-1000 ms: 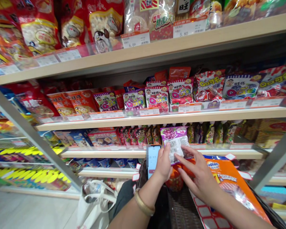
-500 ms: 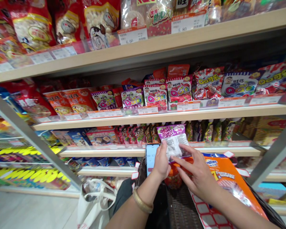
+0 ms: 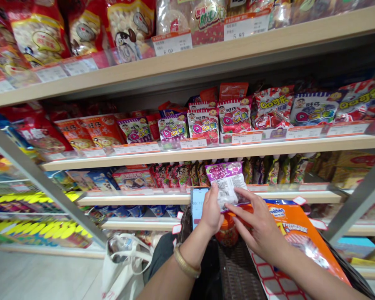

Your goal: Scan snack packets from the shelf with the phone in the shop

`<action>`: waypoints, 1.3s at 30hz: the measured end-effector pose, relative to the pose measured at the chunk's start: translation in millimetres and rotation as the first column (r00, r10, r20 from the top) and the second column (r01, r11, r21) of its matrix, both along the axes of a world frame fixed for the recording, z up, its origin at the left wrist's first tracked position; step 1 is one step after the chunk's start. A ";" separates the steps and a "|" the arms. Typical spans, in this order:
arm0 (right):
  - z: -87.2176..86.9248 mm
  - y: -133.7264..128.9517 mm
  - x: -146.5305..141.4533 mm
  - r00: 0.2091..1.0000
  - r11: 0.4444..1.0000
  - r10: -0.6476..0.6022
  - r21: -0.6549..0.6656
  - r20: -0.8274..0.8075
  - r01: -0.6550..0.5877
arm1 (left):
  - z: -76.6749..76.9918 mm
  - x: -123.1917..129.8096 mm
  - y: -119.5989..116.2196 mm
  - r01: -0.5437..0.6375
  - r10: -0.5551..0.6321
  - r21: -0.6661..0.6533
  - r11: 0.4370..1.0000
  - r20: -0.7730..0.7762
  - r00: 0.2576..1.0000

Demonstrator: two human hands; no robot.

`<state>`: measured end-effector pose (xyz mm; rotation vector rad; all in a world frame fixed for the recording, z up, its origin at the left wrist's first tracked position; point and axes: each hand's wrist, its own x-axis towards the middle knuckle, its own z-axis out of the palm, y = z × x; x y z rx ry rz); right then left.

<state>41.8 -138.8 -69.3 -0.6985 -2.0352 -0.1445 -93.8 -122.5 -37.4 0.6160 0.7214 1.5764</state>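
A small purple-and-white bag of gummy candy [image 3: 226, 185] is held up before the shelves, its printed back with a barcode facing me. My left hand [image 3: 211, 212] grips its lower left side, thumb across the front. On the bag's right and bottom edge lie the spread fingers of my right hand [image 3: 258, 223]; its thumb is hidden, apparently behind the bag. A lit phone [image 3: 198, 206] showing a timer stands just left of my left hand. Beneath the hands sit a red-orange jar [image 3: 227, 234] and a large orange Ovaltine pack [image 3: 306, 237] in a dark woven basket [image 3: 240, 273].
Similar gummy candy bags [image 3: 203, 127] line the middle shelf [image 3: 187, 156], above price tags. Large red snack bags [image 3: 37, 35] fill the upper shelf. Drink pouches [image 3: 276, 171] hang below. A white cloth bag [image 3: 123, 266] is at lower left, near a slanted metal post [image 3: 50, 187].
The view has shifted very slightly. Both hands and the gummy candy bag keep practically the same position.
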 end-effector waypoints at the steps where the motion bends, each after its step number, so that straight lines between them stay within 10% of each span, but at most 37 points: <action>1: 0.1 -0.1 0.1 1.000 1.000 0.001 0.000 -0.002 -0.001 | -0.2 0.0 0.1 -0.004 0.004 -0.004 1.000 0.001 1.000; 18: 1.0 -0.2 -2.3 0.996 0.989 -0.024 -0.147 -0.082 0.012 | -2.6 1.2 -0.2 0.126 -0.127 0.088 0.988 -0.002 0.992; 39: -11.6 12.6 -5.0 0.945 0.958 -0.109 -0.286 -0.310 0.017 | -3.6 -4.4 -2.1 0.308 -0.167 0.312 0.899 -0.407 0.898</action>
